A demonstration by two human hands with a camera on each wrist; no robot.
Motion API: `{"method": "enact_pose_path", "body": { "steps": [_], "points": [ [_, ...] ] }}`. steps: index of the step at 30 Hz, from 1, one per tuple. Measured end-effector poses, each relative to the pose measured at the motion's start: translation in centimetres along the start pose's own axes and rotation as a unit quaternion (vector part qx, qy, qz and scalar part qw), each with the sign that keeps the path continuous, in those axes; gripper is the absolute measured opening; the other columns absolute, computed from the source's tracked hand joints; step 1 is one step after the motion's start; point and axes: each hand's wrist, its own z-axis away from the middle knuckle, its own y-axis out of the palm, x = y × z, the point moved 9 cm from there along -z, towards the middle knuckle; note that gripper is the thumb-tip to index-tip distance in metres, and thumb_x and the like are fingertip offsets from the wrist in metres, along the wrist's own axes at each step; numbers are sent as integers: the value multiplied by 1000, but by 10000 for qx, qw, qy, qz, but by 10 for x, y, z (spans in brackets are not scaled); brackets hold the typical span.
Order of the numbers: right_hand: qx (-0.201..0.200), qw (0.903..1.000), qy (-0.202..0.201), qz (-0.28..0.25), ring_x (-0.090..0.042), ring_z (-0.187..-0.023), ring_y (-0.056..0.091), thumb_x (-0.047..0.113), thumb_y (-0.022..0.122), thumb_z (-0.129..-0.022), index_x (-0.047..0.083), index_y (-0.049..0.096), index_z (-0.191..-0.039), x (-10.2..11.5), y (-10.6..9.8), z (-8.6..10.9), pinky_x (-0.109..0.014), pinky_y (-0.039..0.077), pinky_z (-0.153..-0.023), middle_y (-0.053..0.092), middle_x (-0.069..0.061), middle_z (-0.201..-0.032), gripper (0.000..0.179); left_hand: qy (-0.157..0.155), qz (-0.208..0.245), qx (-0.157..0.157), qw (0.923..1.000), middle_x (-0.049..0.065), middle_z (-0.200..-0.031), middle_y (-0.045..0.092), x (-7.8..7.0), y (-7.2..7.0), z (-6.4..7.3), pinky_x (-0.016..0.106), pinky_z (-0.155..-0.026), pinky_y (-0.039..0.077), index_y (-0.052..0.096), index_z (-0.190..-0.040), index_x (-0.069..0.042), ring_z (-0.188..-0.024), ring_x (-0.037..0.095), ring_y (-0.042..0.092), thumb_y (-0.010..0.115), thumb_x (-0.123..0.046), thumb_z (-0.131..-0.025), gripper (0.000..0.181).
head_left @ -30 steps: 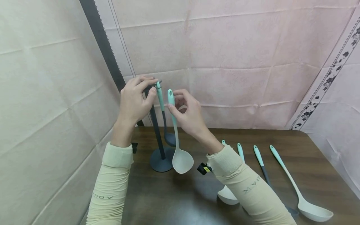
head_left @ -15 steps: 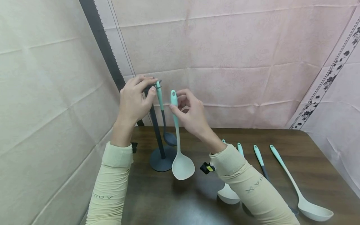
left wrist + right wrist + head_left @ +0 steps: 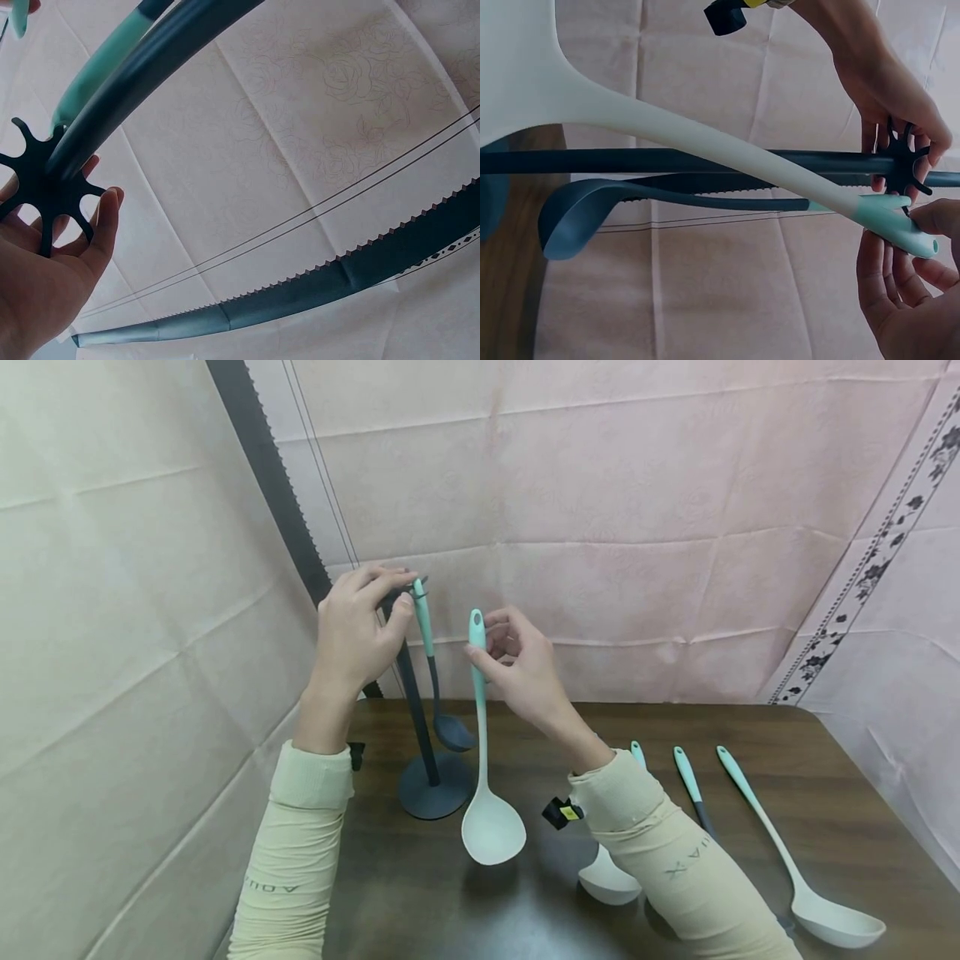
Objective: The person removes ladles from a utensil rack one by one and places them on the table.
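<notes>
At the left of the head view, my left hand [image 3: 356,631] holds the top of a dark utensil stand [image 3: 413,702]. Its fingers curl about the star-shaped hook rack [image 3: 45,172] in the left wrist view. A dark grey ladle [image 3: 454,733] with a mint handle hangs from one hook. My right hand [image 3: 525,668] pinches a white ladle [image 3: 492,831] by its mint handle, just below the hole at its end. That ladle hangs bowl down over the table, to the right of the stand. In the right wrist view its handle overlaps the hanging ladle's handle.
On the brown wooden table [image 3: 405,893], more mint-handled utensils lie at the right. A white ladle [image 3: 609,881] and a dark-shafted utensil [image 3: 701,810] are partly hidden by my right sleeve. A long white spoon [image 3: 832,918] lies farthest right. Cloth hangs behind the table and at its sides.
My right hand has moved right and slightly down with the white ladle, away from the stand. My left hand stays on the stand's top.
</notes>
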Motion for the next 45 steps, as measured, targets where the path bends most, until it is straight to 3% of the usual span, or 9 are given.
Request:
{"method": "enact_pose_path", "body": {
  "steps": [13, 17, 20, 28, 45],
  "points": [
    [-71, 9996, 269, 92, -23, -77, 67, 18, 78, -96, 11, 64, -120, -11, -9, 5, -32, 54, -68, 69, -7, -94, 29, -61, 37, 39, 10000, 3, -127, 74, 1, 0, 1, 56, -85, 47, 80, -127, -18, -116, 34, 65, 50, -38, -99, 46],
    [-58, 9989, 456, -52, -24, -77, 67, 19, 78, -96, 11, 63, -121, -16, -11, 7, -35, 61, -63, 68, -8, -96, 30, -63, 44, 37, 10000, 3, -127, 74, 2, 0, 2, 56, -85, 47, 80, -127, -18, -115, 34, 65, 49, -39, -98, 46],
    [-53, 9979, 620, -199, -27, -77, 67, 20, 78, -96, 12, 62, -122, -22, -12, 8, -41, 63, -57, 66, -10, -98, 31, -66, 49, 23, 10000, 3, -127, 74, 2, -1, 2, 57, -87, 47, 80, -127, -18, -116, 34, 65, 49, -39, -99, 46],
    [-108, 9970, 733, -232, -39, -76, 68, 19, 79, -96, 10, 63, -121, -33, -17, 8, -40, 63, -58, 66, -13, -95, 31, -103, 56, 75, 9999, 3, -127, 73, 2, 0, 2, 58, -88, 47, 79, -127, -17, -116, 35, 64, 50, -38, -99, 45],
    [-68, 9951, 965, -183, -28, -74, 71, 21, 79, -96, 11, 63, -122, -47, -21, 12, -40, 63, -61, 66, -13, -96, 32, -90, 56, 99, 9999, 2, -127, 73, 1, 1, 0, 59, -90, 47, 79, -127, -18, -118, 34, 64, 51, -38, -99, 45]
  ]
}}
